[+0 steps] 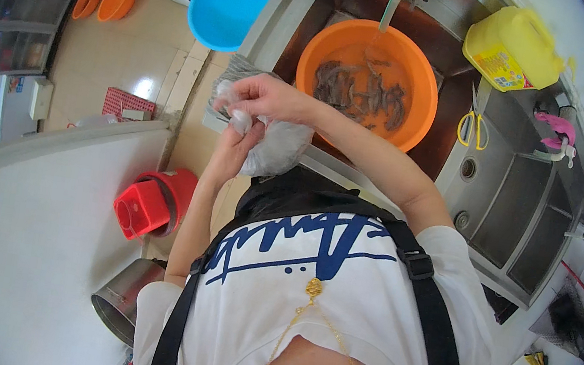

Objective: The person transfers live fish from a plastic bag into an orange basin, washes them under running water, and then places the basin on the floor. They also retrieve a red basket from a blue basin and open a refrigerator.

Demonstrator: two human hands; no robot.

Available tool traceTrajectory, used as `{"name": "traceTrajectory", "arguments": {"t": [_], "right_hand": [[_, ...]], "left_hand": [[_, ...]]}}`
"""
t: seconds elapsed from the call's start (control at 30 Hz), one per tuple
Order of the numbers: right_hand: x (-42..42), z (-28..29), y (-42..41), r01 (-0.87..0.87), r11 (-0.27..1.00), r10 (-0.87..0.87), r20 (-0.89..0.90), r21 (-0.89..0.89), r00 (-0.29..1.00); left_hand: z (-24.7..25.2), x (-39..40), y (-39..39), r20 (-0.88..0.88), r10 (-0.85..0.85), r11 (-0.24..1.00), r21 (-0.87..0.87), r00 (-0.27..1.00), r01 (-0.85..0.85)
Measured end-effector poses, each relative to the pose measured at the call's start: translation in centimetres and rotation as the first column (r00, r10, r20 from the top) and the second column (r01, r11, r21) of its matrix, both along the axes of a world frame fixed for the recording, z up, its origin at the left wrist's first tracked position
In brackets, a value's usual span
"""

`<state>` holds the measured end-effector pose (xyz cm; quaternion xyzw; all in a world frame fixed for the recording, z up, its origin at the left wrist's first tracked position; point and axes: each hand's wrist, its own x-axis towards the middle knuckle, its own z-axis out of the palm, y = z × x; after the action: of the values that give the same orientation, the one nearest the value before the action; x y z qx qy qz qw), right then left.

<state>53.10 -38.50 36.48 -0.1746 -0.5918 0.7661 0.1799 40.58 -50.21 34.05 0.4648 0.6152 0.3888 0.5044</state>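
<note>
Both hands are together at the near left of the sink, holding the gathered top of a translucent plastic bag point(280, 147). My right hand point(273, 96) pinches the plastic from above, with my left hand point(238, 144) gripping it just below. The bag's full, rounded part hangs to the right of my left hand; its contents cannot be made out. Just right of the hands, an orange basin point(428, 89) stands in the steel sink point(455, 54) with water and several greyish-brown shrimp point(374, 93) in it. Above the basin is the faucet point(390, 11). A grey cloth point(237, 71) lies behind the hands.
Yellow-handled scissors point(473, 127) lie on the steel edge right of the basin, below a yellow plastic jug point(512, 48). A second steel sink point(510, 202) extends right. At the left are a blue basin point(231, 6), a red bucket point(181, 195) and a steel pot point(127, 296).
</note>
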Motion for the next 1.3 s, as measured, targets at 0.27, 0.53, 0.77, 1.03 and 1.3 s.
{"name": "traceTrajectory", "arguments": {"t": [0.27, 0.53, 0.77, 1.03, 1.3], "right_hand": [[3.4, -3.2, -4.5, 0.179, 0.932, -0.164, 0.075, -0.315, 0.984], [2.4, -4.3, -4.4, 0.038, 0.69, -0.218, 0.158, 0.723, 0.963], [1.2, -5.6, -3.7, 0.013, 0.922, -0.017, 0.007, 0.386, 1.0], [2.0, -4.0, -3.4, -0.141, 0.981, 0.168, 0.213, -0.136, 0.962], [2.2, -4.1, -5.0, 0.061, 0.978, -0.013, 0.235, -0.201, 0.972]], "left_hand": [[-1.0, -1.7, -1.0, 0.399, 0.258, 0.963, -0.174, 0.88, -0.204], [2.2, -0.7, -1.5, -0.732, 0.05, 0.89, 0.341, 0.679, 0.302], [1.6, -1.7, -2.4, -0.684, 0.258, 0.658, 0.642, 0.683, 0.394], [2.1, -2.2, -2.8, -0.65, 0.147, 0.74, 0.573, 0.746, 0.354], [1.5, -3.1, -2.3, -0.635, 0.107, 0.677, 0.61, 0.765, 0.412]]}}
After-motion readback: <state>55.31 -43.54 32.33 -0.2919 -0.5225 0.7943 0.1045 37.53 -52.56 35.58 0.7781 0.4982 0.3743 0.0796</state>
